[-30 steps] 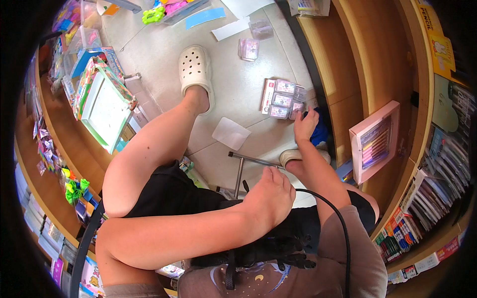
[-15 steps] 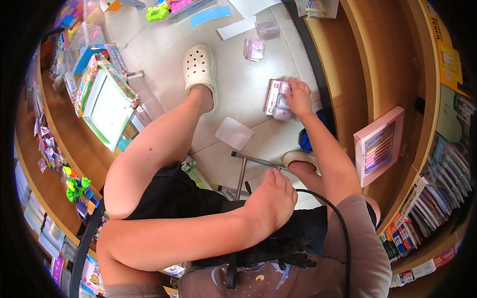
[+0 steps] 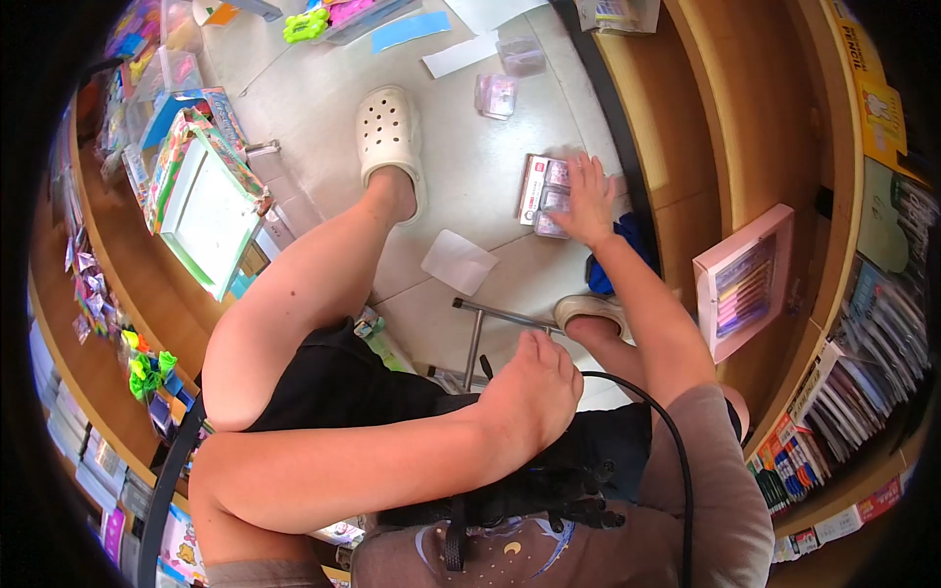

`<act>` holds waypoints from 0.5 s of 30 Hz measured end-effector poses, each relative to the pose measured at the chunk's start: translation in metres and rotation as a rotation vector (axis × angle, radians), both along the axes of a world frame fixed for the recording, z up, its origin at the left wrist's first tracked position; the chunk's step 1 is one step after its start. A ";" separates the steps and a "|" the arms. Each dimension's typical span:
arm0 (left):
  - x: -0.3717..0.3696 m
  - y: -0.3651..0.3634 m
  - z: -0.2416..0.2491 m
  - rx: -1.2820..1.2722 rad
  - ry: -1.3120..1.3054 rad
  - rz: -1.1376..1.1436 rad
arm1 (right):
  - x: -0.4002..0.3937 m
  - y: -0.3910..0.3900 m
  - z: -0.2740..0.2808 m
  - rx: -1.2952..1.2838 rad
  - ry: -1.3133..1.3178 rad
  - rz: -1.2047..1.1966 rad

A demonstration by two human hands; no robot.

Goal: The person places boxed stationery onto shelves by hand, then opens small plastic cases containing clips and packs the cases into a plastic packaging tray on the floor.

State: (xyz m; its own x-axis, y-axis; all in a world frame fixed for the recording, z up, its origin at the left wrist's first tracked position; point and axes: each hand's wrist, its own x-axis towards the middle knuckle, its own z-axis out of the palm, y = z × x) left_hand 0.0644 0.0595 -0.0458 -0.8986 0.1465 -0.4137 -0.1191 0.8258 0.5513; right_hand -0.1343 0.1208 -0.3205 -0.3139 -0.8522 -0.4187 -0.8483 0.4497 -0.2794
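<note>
My right hand [image 3: 586, 201] is open over the floor, fingers spread. Its fingertips are right at the edge of several small clear plastic cases [image 3: 554, 201] with pinkish contents. These cases stand in a row against a flat white and dark printed box [image 3: 532, 189]. My left hand [image 3: 534, 390] hangs above my lap, back of the hand up, fingers curled together; their inner side is hidden. A black cable [image 3: 642, 392] runs just past its fingers.
More clear cases [image 3: 496, 96] lie farther up the floor by a white strip [image 3: 461, 55] and a blue sheet [image 3: 411, 32]. A white paper piece [image 3: 459, 262] lies nearer me. Wooden shelves [image 3: 701, 211] flank the right; a pink-framed pen box [image 3: 745, 284] stands there.
My right hand has opened its fingers and lifted slightly off the row of small cases. My left hand has stayed in place, and the whole view has shifted a little.
</note>
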 end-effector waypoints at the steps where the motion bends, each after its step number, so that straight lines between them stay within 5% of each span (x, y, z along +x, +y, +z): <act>1: -0.001 0.000 0.000 0.001 -0.004 -0.003 | 0.007 0.003 0.009 0.018 0.016 0.048; 5: 0.003 0.002 -0.003 -0.010 0.012 0.025 | 0.016 0.011 0.016 0.187 0.057 0.157; 15: 0.002 0.004 -0.004 -0.032 0.028 0.029 | 0.004 0.009 -0.005 -0.010 0.025 0.084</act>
